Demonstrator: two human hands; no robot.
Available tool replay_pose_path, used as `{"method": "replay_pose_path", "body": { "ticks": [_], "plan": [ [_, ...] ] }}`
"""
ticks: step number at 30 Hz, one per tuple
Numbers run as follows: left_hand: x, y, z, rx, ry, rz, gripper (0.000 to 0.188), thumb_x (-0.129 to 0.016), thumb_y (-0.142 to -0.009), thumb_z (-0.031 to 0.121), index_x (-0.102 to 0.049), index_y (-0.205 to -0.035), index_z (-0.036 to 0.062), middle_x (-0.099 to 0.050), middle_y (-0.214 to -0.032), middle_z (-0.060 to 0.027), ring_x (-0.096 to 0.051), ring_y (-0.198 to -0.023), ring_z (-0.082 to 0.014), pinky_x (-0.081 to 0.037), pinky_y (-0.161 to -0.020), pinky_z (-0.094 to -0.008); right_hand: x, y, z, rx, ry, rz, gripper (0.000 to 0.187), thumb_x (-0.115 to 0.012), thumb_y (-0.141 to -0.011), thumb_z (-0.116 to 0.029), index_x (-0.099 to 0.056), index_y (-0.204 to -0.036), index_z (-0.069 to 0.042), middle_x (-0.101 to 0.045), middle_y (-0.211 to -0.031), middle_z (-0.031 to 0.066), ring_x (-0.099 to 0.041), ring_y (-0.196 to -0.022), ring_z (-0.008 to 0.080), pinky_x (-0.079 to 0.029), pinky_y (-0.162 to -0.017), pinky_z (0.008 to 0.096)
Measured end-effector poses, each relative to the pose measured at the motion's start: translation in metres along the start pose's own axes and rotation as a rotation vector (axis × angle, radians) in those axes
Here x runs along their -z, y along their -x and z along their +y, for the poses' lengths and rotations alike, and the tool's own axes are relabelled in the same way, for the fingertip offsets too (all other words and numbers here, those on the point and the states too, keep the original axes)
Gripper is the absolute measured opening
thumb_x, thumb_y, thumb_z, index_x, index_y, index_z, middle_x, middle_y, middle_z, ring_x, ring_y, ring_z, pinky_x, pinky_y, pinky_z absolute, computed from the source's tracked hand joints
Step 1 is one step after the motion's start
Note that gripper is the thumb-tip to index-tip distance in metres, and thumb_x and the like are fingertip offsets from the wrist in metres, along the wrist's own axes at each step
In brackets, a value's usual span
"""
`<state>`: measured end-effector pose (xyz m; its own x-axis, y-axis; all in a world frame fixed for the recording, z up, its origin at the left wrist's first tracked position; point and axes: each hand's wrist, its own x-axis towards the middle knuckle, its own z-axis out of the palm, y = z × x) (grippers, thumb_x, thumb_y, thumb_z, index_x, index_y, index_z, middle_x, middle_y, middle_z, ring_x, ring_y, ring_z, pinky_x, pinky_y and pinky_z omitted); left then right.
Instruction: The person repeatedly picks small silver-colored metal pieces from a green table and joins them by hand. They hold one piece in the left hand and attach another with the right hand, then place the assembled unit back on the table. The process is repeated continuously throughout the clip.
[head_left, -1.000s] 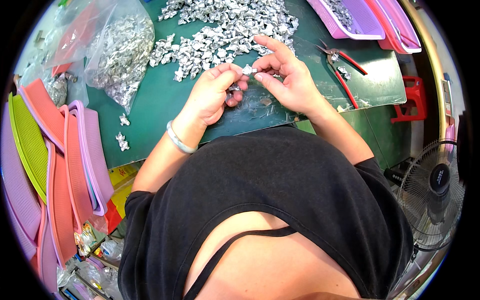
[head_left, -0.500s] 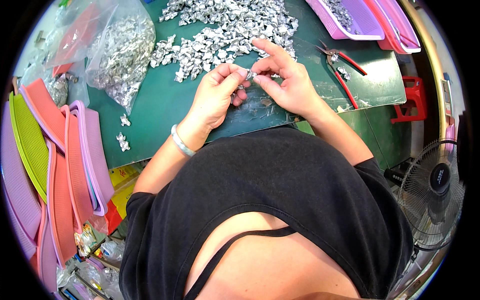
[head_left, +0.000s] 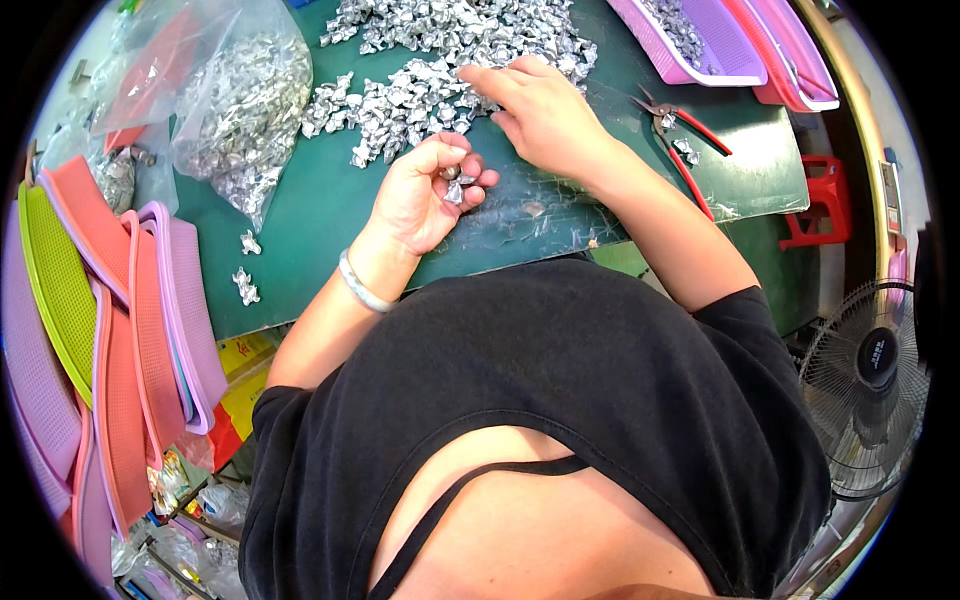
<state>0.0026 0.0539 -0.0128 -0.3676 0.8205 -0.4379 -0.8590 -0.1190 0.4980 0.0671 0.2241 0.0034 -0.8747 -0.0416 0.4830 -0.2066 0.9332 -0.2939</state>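
My left hand [head_left: 420, 195], a bangle on its wrist, is closed, palm up. In its curled fingers lies a small silver metal piece [head_left: 458, 189], shaped like a little figure. Whether more pieces sit under the fingers I cannot tell. My right hand [head_left: 545, 115] reaches over the near edge of a heap of similar silver pieces [head_left: 420, 95]. Its fingers are stretched forward with the thumb apart, and nothing shows in them; the fingertips partly hide the pieces beneath.
Red-handled cutting pliers [head_left: 690, 150] lie on the green table [head_left: 320, 240] at right, beside loose pieces. A clear bag of silver parts [head_left: 245, 120] stands at left. A purple basket [head_left: 735, 70] is at far right, stacked baskets [head_left: 125, 350] at left, a fan [head_left: 870, 370] at lower right.
My right hand has left the left hand and moved forward and left to the heap. My left hand has turned palm up, showing the silver piece in its fingers.
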Motion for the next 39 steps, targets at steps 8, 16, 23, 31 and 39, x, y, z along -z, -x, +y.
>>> {"method": "replay_pose_path", "body": {
  "ticks": [8, 16, 23, 31, 39],
  "plan": [
    [-0.006, 0.004, 0.004, -0.005, -0.202, 0.059, 0.019, -0.047, -0.086, 0.016, -0.054, -0.095, 0.0004, -0.052, -0.074, -0.0053, -0.053, -0.068, -0.0170, -0.040, -0.051, -0.0213, -0.002, -0.004, 0.004, -0.166, -0.275, -0.079, 0.044, -0.053, -0.070, 0.005, -0.053, -0.111, -0.008, -0.057, -0.074, 0.0032, -0.056, -0.071, 0.0177, -0.045, -0.065, 0.0289],
    [-0.016, 0.007, 0.009, -0.013, -0.230, 0.033, 0.025, -0.044, -0.089, 0.022, -0.055, -0.093, -0.0005, -0.053, -0.074, -0.0037, -0.051, -0.065, -0.0142, -0.038, -0.050, -0.0206, 0.013, 0.011, -0.008, -0.266, -1.168, -0.035, 0.043, -0.054, -0.074, 0.009, -0.050, -0.115, -0.002, -0.051, -0.078, -0.0008, -0.049, -0.073, 0.0059, -0.041, -0.068, 0.0202],
    [-0.021, 0.012, 0.010, -0.048, -0.287, 0.025, 0.019, -0.050, -0.087, 0.018, -0.056, -0.087, 0.0003, -0.053, -0.070, -0.0038, -0.050, -0.060, -0.0138, -0.038, -0.047, -0.0208, 0.014, 0.020, -0.012, -0.193, -1.047, 0.004, 0.045, -0.055, -0.076, 0.007, -0.048, -0.119, -0.003, -0.053, -0.084, 0.0001, -0.050, -0.081, 0.0070, -0.042, -0.073, 0.0220],
    [-0.021, 0.011, 0.011, -0.062, -0.277, 0.062, 0.018, -0.053, -0.085, 0.015, -0.057, -0.084, -0.0016, -0.052, -0.067, -0.0040, -0.050, -0.058, -0.0131, -0.038, -0.046, -0.0207, 0.010, 0.022, 0.002, -0.128, -0.096, 0.024, 0.042, -0.060, -0.070, -0.003, -0.051, -0.112, -0.006, -0.058, -0.093, 0.0079, -0.052, -0.091, 0.0245, -0.040, -0.080, 0.0355],
    [-0.020, 0.011, 0.010, -0.067, -0.286, 0.069, 0.017, -0.052, -0.085, 0.015, -0.056, -0.084, -0.0020, -0.052, -0.067, -0.0041, -0.049, -0.058, -0.0127, -0.037, -0.047, -0.0207, 0.007, 0.025, 0.000, -0.142, -0.082, -0.074, 0.036, -0.057, -0.072, -0.002, -0.054, -0.107, -0.007, -0.060, -0.087, 0.0072, -0.052, -0.087, 0.0252, -0.038, -0.079, 0.0363]
  ]
}}
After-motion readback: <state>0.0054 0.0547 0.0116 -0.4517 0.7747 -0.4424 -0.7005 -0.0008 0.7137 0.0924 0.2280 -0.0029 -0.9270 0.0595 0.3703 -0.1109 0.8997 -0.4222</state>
